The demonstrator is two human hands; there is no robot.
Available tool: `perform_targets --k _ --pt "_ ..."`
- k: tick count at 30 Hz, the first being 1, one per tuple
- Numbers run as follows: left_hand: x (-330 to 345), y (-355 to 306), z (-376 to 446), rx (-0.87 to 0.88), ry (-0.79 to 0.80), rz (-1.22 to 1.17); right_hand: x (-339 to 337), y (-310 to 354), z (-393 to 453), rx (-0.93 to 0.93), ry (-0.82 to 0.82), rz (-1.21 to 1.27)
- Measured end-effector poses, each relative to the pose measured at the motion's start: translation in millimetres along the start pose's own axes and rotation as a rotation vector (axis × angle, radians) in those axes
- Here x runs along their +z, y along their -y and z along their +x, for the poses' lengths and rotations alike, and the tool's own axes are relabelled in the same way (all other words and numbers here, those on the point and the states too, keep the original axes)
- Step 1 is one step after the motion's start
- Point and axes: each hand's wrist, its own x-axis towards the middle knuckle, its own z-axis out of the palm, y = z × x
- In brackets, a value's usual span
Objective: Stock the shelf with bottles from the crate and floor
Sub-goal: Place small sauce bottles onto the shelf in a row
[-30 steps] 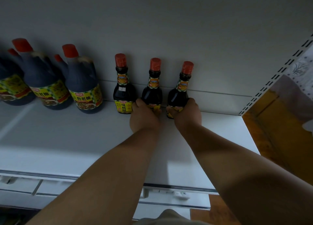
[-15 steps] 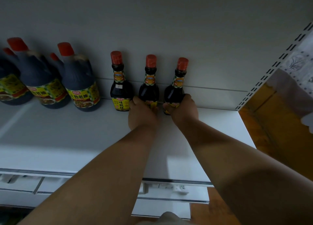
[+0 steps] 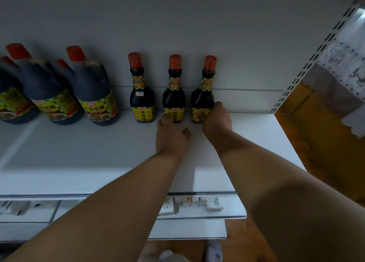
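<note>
Three small dark sauce bottles with red caps and yellow labels stand in a row against the back of the white shelf: a left bottle, a middle bottle and a right bottle. My right hand still wraps the base of the right bottle. My left hand sits just in front of the middle bottle with fingers loose, off the glass.
Several large dark jugs with red caps fill the shelf's left part. A slotted upright bounds the shelf on the right, with brown floor beyond it. Lower shelves with price tags show below.
My left hand has let go of the middle bottle and drawn back a little toward me. My right hand has stayed on the right bottle.
</note>
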Motion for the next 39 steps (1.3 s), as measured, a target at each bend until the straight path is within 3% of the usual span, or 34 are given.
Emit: perform_targets --k 3,7,10,16,39 --pt "3.4 -1.8 0.7 -0.01 0.021 -0.07 2.1 0.3 -2.3 0.011 -0.017 0.027" --pt "7.5 -8.3 3.7 -0.129 -0.105 -0.166 16.5 -3.4 -23.7 0.055 -0.121 0.212" --pt "6.5 -8.3 14.7 -0.159 -0.167 -0.207 34.1 -3.4 -41.7 -0.118 -0.068 0.167" --pt "4.7 5.0 25.3 -0.065 -0.102 -0.24 35.1 6.6 -34.1 -0.334 0.081 0.196" --pt "-2.2 23.6 32.5 0.026 -0.036 -0.218 29.8 19.6 -41.5 -0.261 0.104 0.247"
